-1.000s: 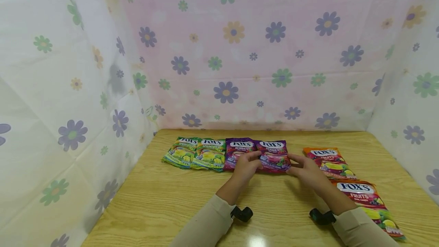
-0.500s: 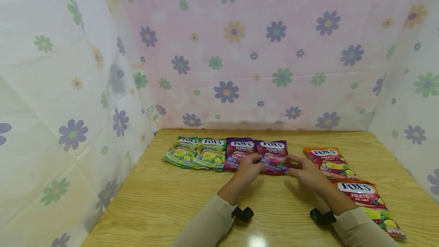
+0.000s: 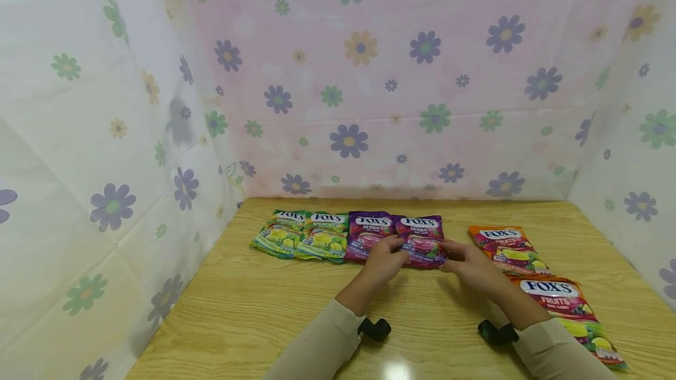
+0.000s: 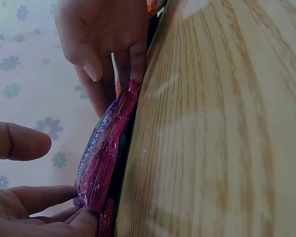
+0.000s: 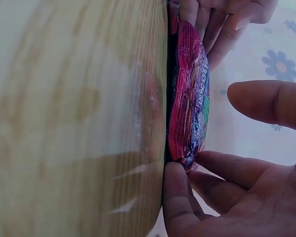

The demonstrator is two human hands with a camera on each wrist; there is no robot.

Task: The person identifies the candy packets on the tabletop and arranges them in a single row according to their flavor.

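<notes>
The right-hand purple Fox's Berries candy bag (image 3: 421, 233) lies flat on the table between the two hands. My left hand (image 3: 381, 260) touches its left edge with extended fingers, the thumb held apart from it. At the opposite edge, the fingers of my right hand (image 3: 472, 265) rest against the bag, thumb also apart. Both wrist views show the bag's crimped lower edge (image 4: 103, 153) (image 5: 182, 113) low over the wood, fingertips at its two ends. A second purple Berries bag (image 3: 363, 232) adjoins it on the left, partly hidden by my left hand.
Two green Spring Tea bags (image 3: 282, 236) (image 3: 322, 239) continue the row leftward. On the right, two red-orange Fruits bags (image 3: 509, 245) (image 3: 554, 304) lie one in front of the other, the nearer partly behind my right forearm. Flowered cloth (image 3: 348, 92) encloses the table (image 3: 253, 309).
My left hand has shifted slightly right along the bag's near left corner. The right-hand purple bag sits a touch closer to me. My right hand is nearly still.
</notes>
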